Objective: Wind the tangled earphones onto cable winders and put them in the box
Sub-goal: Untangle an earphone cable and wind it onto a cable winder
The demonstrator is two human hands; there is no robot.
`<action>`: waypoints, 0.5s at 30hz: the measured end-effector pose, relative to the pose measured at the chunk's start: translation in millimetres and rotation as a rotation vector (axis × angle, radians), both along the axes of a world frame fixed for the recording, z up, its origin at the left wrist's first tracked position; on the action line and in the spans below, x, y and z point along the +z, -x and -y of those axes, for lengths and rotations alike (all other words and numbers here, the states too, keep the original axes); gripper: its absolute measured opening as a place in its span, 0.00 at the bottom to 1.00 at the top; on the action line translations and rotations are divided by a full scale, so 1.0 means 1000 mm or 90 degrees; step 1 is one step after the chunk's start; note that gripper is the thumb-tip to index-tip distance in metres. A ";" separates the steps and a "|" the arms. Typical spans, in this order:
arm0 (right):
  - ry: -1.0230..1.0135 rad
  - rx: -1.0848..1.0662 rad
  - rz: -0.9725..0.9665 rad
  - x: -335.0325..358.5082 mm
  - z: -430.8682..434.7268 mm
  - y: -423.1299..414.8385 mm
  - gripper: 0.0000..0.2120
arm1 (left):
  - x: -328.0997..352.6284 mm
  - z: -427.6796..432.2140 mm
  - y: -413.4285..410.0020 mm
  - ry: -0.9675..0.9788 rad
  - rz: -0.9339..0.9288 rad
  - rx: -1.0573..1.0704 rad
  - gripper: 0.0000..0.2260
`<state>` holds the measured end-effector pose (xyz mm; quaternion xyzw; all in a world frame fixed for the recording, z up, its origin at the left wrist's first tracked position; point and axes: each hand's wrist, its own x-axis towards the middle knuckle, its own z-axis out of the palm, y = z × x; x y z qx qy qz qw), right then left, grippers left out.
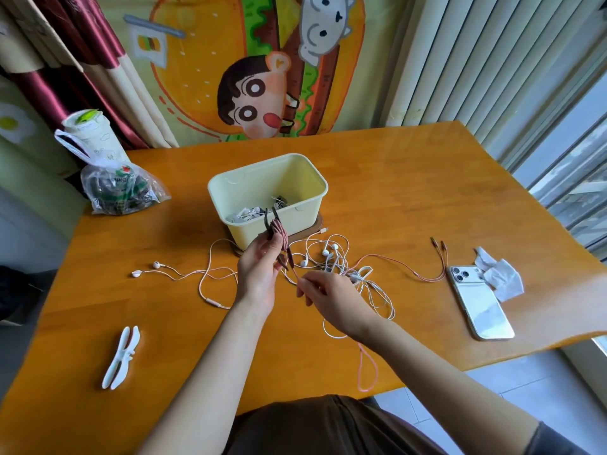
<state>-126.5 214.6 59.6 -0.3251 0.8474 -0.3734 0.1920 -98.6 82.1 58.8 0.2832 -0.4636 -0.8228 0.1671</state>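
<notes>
Left hand [259, 269] grips a dark winder [267, 221], thickly wrapped in pink cable [281, 236]. Right hand [331, 297] pinches the cable's loose tail at 5 o'clock. Box [243, 231] at 12.

Cannot count the wound earphones [249, 213] inside the box [272, 231], half hidden behind its near wall. Cannot make out the dark winder [266, 221] in the left hand [258, 267] beyond its prong tips, buried under turns of pink cable [279, 236]. Lost beneath the right hand [328, 293] and forearm: a stretch of that cable. Cannot split the white tangle [341, 262] into sets. Blurred: contents of the plastic bag [121, 192]. Cut off at left and right edges: the surface [410, 198].
</notes>
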 end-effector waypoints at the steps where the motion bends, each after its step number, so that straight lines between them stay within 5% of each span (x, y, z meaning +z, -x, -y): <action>1: -0.007 0.011 -0.005 0.000 -0.002 0.000 0.13 | -0.003 0.002 0.000 0.024 0.011 0.009 0.04; 7: 0.008 0.047 -0.033 0.016 -0.010 0.004 0.12 | -0.031 0.003 -0.002 0.509 0.098 -0.057 0.09; 15: -0.032 -0.022 -0.159 0.036 -0.024 0.052 0.11 | -0.020 0.004 -0.007 0.311 0.032 -0.278 0.14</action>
